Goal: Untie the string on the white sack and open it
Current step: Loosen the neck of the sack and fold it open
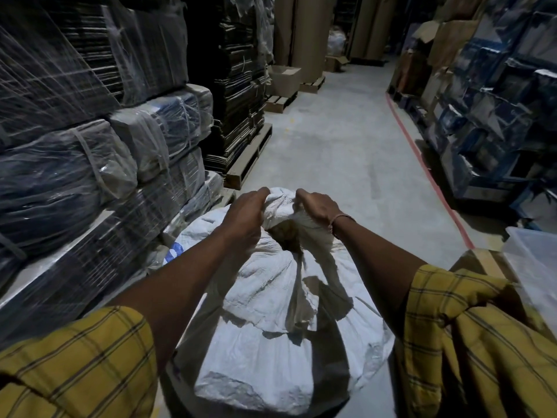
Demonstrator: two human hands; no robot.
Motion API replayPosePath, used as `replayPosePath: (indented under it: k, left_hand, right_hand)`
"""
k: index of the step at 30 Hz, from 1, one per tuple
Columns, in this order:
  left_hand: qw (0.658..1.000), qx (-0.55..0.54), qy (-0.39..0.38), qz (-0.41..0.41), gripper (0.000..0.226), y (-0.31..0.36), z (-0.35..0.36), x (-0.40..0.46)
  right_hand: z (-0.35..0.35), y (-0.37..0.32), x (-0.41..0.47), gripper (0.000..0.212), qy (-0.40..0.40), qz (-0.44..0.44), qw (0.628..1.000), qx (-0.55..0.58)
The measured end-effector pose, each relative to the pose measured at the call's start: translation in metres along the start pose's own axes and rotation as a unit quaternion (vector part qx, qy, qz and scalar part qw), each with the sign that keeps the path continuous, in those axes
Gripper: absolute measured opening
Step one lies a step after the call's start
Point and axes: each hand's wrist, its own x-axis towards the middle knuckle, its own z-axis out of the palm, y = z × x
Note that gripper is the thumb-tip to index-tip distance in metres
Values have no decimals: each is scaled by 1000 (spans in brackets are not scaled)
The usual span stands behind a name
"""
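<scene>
Both fists clenched on bunched mouth of white sack (271, 312): left hand (245, 214), right hand (316, 208). Left of sack, wrapped bundles (90, 176); right of it, clear plastic bin (533, 267).

Grey concrete floor (340, 152) carries the white sack (280, 342); wooden pallets (247, 158) beyond the sack, left; red line (428, 173) beyond it, right.

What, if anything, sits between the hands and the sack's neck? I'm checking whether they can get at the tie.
Nothing visible does. The left hand and right hand both already grip the bunched neck of the sack, with no object between. The string itself can't be made out in the folds.
</scene>
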Motion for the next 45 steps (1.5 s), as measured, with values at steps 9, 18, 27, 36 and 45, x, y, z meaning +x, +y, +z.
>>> replayPosePath:
  k: [9,18,27,36,45]
  left_hand:
    - [994,79,-40,61,43,-9,8,-6]
    - [984,178,1,6,43,-4,13,-3]
    - [991,126,-25,-23,52,-15,9,2]
    - [926,377,-2,9,30,-29,0,10]
    - [988,136,14,-70,51,-2,11,5]
  right_hand:
    - [27,15,0,30,219,-150,926,-268]
    - [60,31,-44,33,256,-173,908,-285]
    - [74,9,-22,27,209,72,974,-40]
    - [29,1,2,33,86,122,953,264]
    - [9,4,16,10,2,136,955,263]
